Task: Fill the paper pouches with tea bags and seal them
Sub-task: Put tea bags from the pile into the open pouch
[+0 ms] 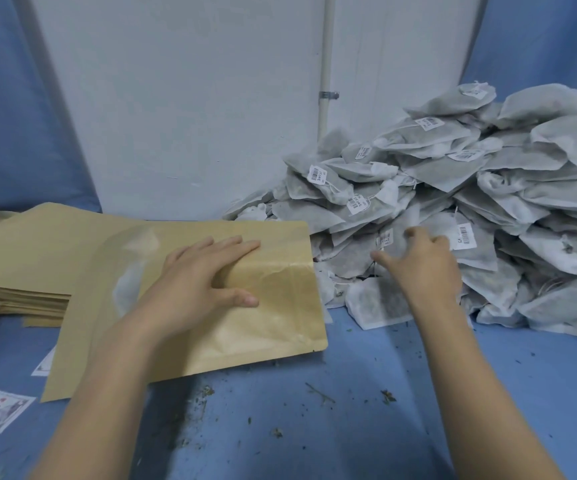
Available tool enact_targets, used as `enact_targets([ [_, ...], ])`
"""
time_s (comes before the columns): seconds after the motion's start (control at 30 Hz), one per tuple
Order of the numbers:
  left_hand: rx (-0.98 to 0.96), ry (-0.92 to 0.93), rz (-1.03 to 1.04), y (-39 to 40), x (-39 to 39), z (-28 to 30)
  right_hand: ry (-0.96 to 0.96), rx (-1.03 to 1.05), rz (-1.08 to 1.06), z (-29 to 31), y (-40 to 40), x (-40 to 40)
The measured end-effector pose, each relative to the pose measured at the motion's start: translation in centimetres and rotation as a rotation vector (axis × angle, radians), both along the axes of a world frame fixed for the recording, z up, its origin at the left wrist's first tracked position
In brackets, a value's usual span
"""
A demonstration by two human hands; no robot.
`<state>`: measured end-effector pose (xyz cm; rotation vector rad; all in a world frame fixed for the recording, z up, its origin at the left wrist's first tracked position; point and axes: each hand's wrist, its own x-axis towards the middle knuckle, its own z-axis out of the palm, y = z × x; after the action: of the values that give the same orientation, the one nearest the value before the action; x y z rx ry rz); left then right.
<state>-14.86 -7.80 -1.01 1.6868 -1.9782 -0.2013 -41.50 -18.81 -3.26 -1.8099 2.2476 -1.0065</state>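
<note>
Paper pouch lies flat on worktop under flat, open left hand, w/ right hand spread, holding nothing, at tea-bag heap; careless grab could topple bags.

Two hands were in view, the left hand and the right hand, with one paper pouch lying apart, one stack of pouches at the left, and tea bags beyond counting heaped at the far right.
</note>
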Motion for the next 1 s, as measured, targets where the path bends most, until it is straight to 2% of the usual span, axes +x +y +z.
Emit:
enact_targets([
  [0.07, -0.009, 0.041, 0.007, 0.2, 0.0, 0.3, 0.027, 0.016, 0.038, -0.9, -0.2, 0.3],
  [0.17, -0.042, 0.087, 0.015, 0.5, 0.1, 0.5, -0.11, -0.094, 0.103, -0.7, -0.5, -0.1],
  [0.27, -0.069, 0.113, 0.034, 0.6, 0.4, 0.6, -0.474, -0.137, 0.254, 1.3, -0.3, -2.5],
  [0.37, -0.075, 0.134, 0.034, 0.7, 0.5, 0.7, -0.865, -0.07, 0.612, 3.4, 0.9, -5.3],
  [0.43, -0.073, 0.142, 0.037, 0.8, 0.6, 0.8, -0.965, 0.028, 0.85, 3.7, 1.7, -6.1],
  [0.57, -0.066, 0.158, 0.004, 1.1, 0.3, 1.1, -0.932, 0.233, 1.053, 2.8, 2.0, -4.2],
  [0.67, -0.069, 0.181, -0.033, 1.1, 0.1, 1.2, -0.806, 0.351, 1.144, 2.5, 2.2, -1.5],
  [0.8, -0.075, 0.175, -0.093, 1.0, -0.3, 1.3, -0.491, 0.315, 0.956, 2.2, 2.7, 2.1],
  [0.9, -0.096, 0.149, -0.094, 0.7, -0.3, 1.2, -0.43, 0.4, 0.878, 2.1, 3.4, 3.7],
  [1.0, -0.096, 0.172, -0.097, 0.7, -0.2, 1.1, -0.447, 0.445, 0.865, 2.2, 3.8, 4.4],
])
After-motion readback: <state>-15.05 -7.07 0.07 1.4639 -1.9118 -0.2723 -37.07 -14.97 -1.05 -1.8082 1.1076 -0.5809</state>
